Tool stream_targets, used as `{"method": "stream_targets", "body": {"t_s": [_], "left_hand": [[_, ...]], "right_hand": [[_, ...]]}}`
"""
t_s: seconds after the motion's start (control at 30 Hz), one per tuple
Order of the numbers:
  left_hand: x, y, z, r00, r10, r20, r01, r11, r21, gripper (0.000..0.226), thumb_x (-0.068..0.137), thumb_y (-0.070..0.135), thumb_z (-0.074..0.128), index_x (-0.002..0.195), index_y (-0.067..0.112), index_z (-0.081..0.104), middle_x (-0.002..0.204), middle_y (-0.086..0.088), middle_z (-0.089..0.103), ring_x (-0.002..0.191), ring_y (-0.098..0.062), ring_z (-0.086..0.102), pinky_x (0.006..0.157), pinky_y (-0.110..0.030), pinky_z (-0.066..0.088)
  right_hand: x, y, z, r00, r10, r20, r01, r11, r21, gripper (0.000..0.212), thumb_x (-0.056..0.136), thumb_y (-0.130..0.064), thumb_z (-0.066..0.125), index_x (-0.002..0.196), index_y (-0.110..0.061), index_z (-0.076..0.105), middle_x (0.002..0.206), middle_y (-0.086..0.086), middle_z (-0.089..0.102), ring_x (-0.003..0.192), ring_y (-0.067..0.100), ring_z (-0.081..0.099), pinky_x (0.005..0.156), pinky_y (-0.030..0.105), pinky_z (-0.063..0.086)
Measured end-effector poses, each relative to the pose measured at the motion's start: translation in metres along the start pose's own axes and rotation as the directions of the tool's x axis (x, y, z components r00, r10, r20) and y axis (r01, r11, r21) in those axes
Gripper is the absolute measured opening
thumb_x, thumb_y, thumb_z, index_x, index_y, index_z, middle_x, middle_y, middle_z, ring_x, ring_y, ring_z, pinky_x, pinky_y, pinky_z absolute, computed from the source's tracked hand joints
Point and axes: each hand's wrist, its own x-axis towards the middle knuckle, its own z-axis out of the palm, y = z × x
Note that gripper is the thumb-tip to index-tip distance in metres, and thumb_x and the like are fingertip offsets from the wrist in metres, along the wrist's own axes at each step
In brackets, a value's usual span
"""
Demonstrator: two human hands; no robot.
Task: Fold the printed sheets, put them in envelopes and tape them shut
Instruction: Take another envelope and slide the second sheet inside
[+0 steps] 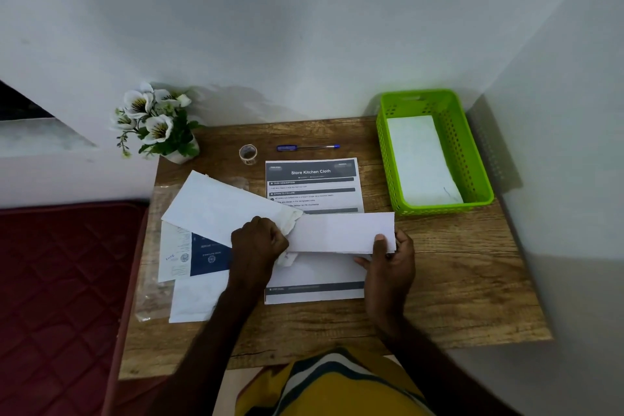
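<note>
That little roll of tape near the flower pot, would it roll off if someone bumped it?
Probably not far. The tape roll seems to lie flat on its round face on the wooden table, so a nudge would likely slide it rather than roll it. It looks small and clear, so probably light and easy to knock toward the pen beside it.
</note>
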Motion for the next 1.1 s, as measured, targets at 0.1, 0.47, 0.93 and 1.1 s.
{"method": "stream_targets", "body": {"t_s": [0.1, 0.47, 0.93, 1.1], "left_hand": [[-0.002, 0.004, 0.006, 0.998, -0.018, -0.062, 0.019, 1.000, 0.019, 0.017, 0.090, 0.024, 0.065, 0.085, 0.008, 0.067, 0.088, -0.007, 0.066, 0.084, -0.026, 0.062, 0.080, -0.044, 0.045], [-0.003, 0.007, 0.015, 0.995, -0.043, -0.090, 0.046, 0.998, 0.036, 0.015, 0.090, 0.025, 0.066, 0.083, 0.012, 0.066, 0.086, -0.004, 0.066, 0.083, -0.025, 0.062, 0.079, -0.043, 0.042], [-0.003, 0.002, 0.019, 0.997, 0.006, -0.072, 0.004, 0.991, 0.131, 0.017, 0.094, 0.024, 0.061, 0.089, 0.009, 0.066, 0.091, -0.008, 0.064, 0.088, -0.029, 0.061, 0.079, -0.042, 0.040], [-0.005, 0.005, 0.018, 0.997, -0.009, -0.074, 0.014, 0.998, 0.065, 0.016, 0.094, 0.026, 0.061, 0.091, 0.012, 0.066, 0.094, -0.003, 0.064, 0.091, -0.022, 0.059, 0.085, -0.040, 0.039]], "right_hand": [[-0.009, 0.003, 0.004, 0.999, 0.022, 0.032, -0.022, 1.000, 0.012, 0.035, 0.105, -0.017, 0.055, 0.138, -0.011, 0.050, 0.128, 0.009, 0.065, 0.105, 0.018, 0.070, 0.070, 0.039, 0.065], [-0.027, 0.016, 0.014, 0.989, 0.079, 0.128, -0.055, 0.982, -0.183, 0.012, 0.102, -0.025, 0.061, 0.112, -0.021, 0.067, 0.104, -0.006, 0.072, 0.080, 0.000, 0.072, 0.053, 0.024, 0.059], [-0.021, 0.016, 0.022, 0.982, 0.081, 0.170, -0.031, 0.960, -0.277, 0.004, 0.093, -0.021, 0.073, 0.095, -0.019, 0.077, 0.075, 0.001, 0.074, 0.060, 0.019, 0.068, 0.055, 0.032, 0.058], [-0.027, 0.016, 0.040, 0.971, 0.032, 0.236, 0.047, 0.946, -0.321, 0.014, 0.094, -0.023, 0.073, 0.100, -0.014, 0.080, 0.087, 0.000, 0.077, 0.078, 0.014, 0.070, 0.072, 0.028, 0.057]]}}
